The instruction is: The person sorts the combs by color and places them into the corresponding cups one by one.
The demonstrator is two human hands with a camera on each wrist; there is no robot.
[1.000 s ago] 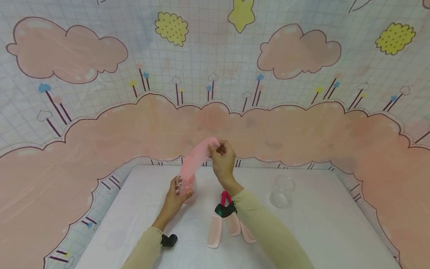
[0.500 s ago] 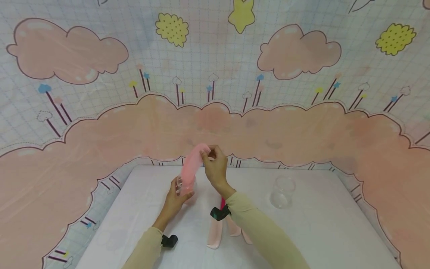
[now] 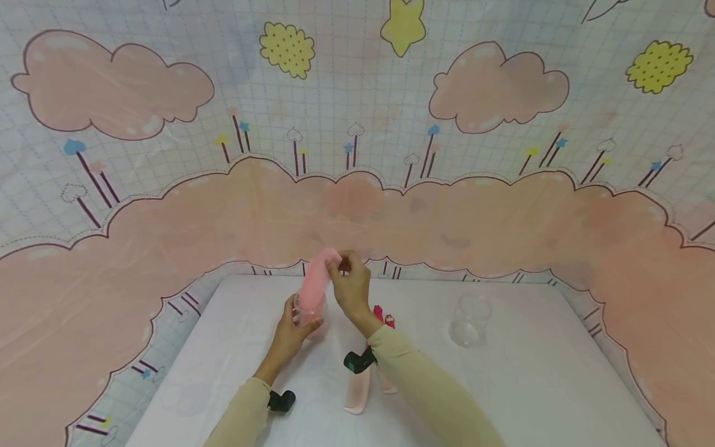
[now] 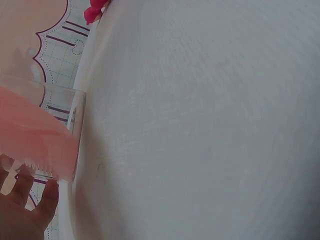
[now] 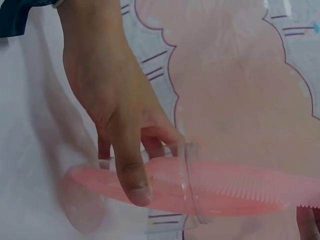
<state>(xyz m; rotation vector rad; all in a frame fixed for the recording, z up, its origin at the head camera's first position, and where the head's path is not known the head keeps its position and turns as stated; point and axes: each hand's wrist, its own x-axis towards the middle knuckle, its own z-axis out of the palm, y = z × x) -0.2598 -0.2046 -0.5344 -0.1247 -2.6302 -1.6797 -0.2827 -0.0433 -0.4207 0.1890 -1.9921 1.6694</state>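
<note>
Since a second ago, the pink comb (image 3: 314, 279) has sunk deeper into the clear cup (image 3: 306, 313) near the table's (image 3: 530, 372) far-left middle. The left hand (image 3: 290, 332) grips the cup; the right hand (image 3: 350, 287) pinches the comb's top. More combs (image 3: 357, 391) lie nearer, a second cup (image 3: 470, 320) at right.

A white counter (image 3: 503, 385) carries the things. An empty clear cup (image 3: 470, 320) stands on its right part. Near the front middle lie pale pink combs (image 3: 357, 394), with a red-topped piece (image 3: 383, 313) just behind them.
</note>
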